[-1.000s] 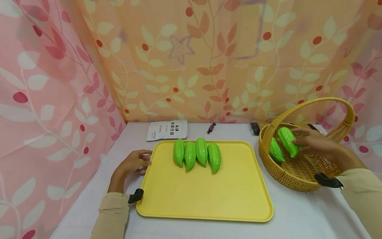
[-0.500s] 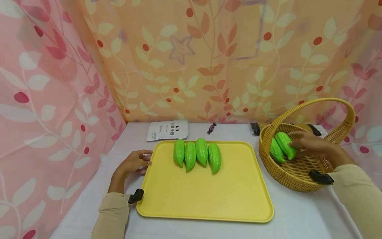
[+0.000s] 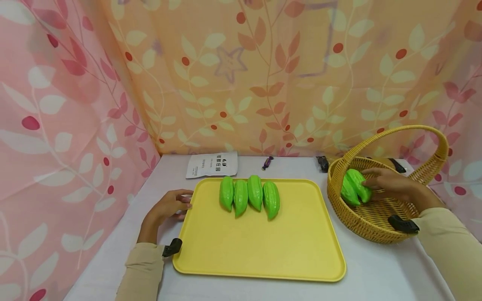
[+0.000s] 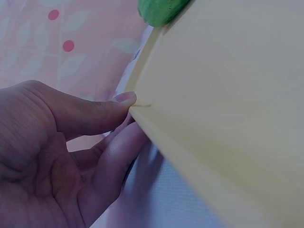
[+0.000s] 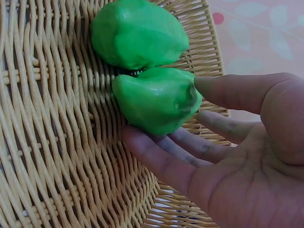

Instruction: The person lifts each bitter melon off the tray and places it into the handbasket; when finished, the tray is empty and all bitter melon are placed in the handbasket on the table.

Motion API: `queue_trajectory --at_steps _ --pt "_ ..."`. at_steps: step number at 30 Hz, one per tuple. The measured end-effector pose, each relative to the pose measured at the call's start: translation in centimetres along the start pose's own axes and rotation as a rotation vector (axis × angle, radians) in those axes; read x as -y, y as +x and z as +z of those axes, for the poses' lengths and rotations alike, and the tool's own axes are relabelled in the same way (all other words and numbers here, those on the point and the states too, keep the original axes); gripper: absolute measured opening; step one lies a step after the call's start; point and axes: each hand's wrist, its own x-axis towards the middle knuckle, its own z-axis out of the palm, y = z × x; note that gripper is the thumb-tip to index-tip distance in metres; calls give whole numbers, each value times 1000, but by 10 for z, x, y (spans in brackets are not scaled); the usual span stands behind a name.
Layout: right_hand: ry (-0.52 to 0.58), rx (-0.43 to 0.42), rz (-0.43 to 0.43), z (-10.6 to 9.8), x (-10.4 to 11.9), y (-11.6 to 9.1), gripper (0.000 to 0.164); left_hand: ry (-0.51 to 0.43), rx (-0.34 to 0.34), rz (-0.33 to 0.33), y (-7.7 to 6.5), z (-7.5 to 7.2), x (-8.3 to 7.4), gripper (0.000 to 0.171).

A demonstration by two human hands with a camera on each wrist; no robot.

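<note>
In the head view my right hand (image 3: 395,187) is inside the wicker basket (image 3: 361,228), at a green bitter melon (image 3: 359,184). The right wrist view shows the thumb on the melon's end and the index fingertip against its lower side. A second bitter melon (image 5: 137,35) lies alongside it in the basket. My left hand (image 3: 168,205) holds the left rim of the yellow tray (image 3: 260,246); in the left wrist view its thumb is on top of the rim, with fingers beneath. Several bitter melons (image 3: 255,192) lie side by side at the tray's far edge.
Behind the tray lie a white pouch (image 3: 212,164) and a purple-wrapped candy (image 3: 267,162). A small black packet (image 3: 322,163) is just left of the basket. The basket's tall handle (image 3: 395,128) arches over. Patterned curtains (image 3: 233,104) stand behind and at both sides.
My right hand has lowered the bitter melon into the basket and moved it left, against the other one. The left hand stays at the tray rim.
</note>
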Motion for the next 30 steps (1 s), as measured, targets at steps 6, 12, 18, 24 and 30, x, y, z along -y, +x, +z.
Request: queue_trajectory --at_steps 6,12,18,24,30 --pt "5 3 4 1 4 -4 78 -6 1 -11 0 2 1 56" --pt "-34 -14 -16 -1 8 -12 73 -3 -4 -9 1 1 2 56" --pt "-107 -78 -60 2 13 -28 72 -8 3 3 -1 1 1 56" --pt "-184 -144 -107 8 20 -45 72 -14 -1 -13 0 1 1 55" --pt "-191 -192 -143 20 31 -63 67 -11 -2 -24 1 1 1 55"
